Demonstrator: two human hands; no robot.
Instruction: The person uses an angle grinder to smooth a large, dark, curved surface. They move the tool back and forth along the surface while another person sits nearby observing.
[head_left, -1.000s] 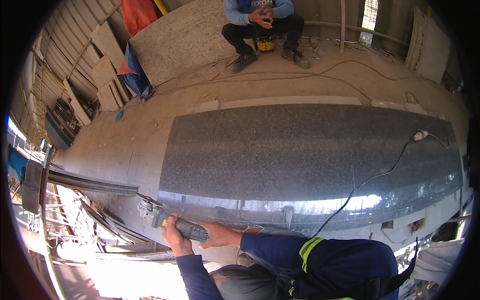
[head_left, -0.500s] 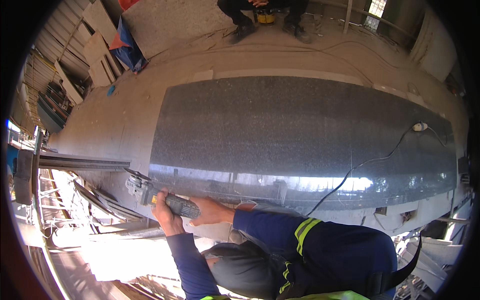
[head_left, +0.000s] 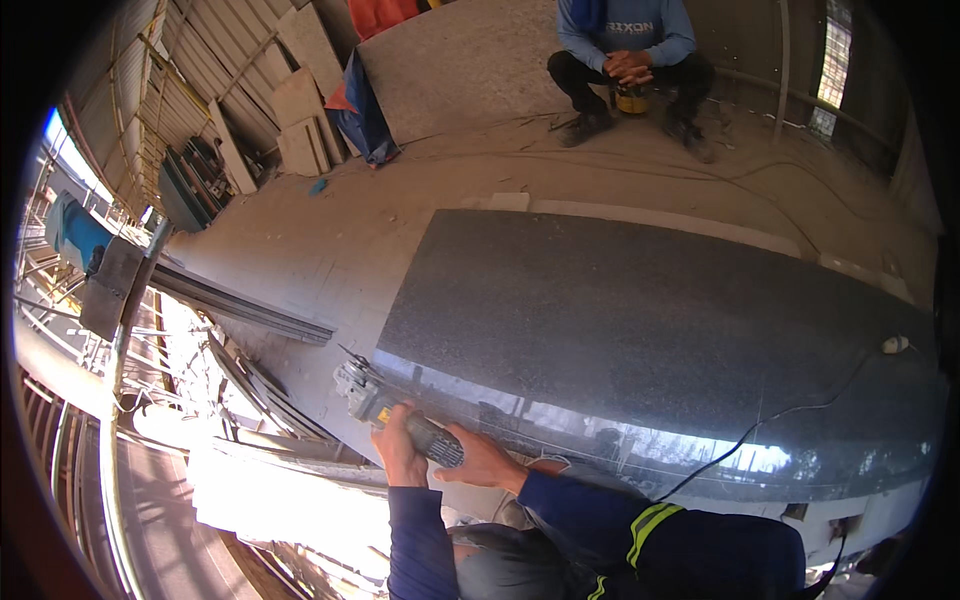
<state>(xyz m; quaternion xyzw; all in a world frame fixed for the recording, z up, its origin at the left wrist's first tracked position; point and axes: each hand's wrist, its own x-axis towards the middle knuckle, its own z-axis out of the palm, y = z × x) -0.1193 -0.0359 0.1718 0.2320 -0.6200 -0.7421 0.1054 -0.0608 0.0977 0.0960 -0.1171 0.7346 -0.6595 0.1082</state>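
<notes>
My left hand (head_left: 400, 450) is wrapped round the body of a grey angle grinder (head_left: 365, 390) near a small yellow patch on it. My right hand (head_left: 475, 457) grips the grinder's rear end. The disc points up at the left end of a polished dark speckled slab (head_left: 620, 310); I cannot tell whether it touches the stone. A black cord (head_left: 705, 465) crosses the slab to a pale plug connector (head_left: 895, 345) near its right end.
A person (head_left: 625, 40) in light blue sits beyond the slab, hands clasped. Stone boards (head_left: 300, 150) and a blue-red tarp (head_left: 365, 125) lean along the back. Long dark strips (head_left: 250, 305) lie left of the grinder. Metal tubing (head_left: 120, 390) stands at the far left.
The camera view has swung, so the slab, grinder and seated person appear further right, with more of the left side showing. Both my hands still hold the grinder beside the slab's left end.
</notes>
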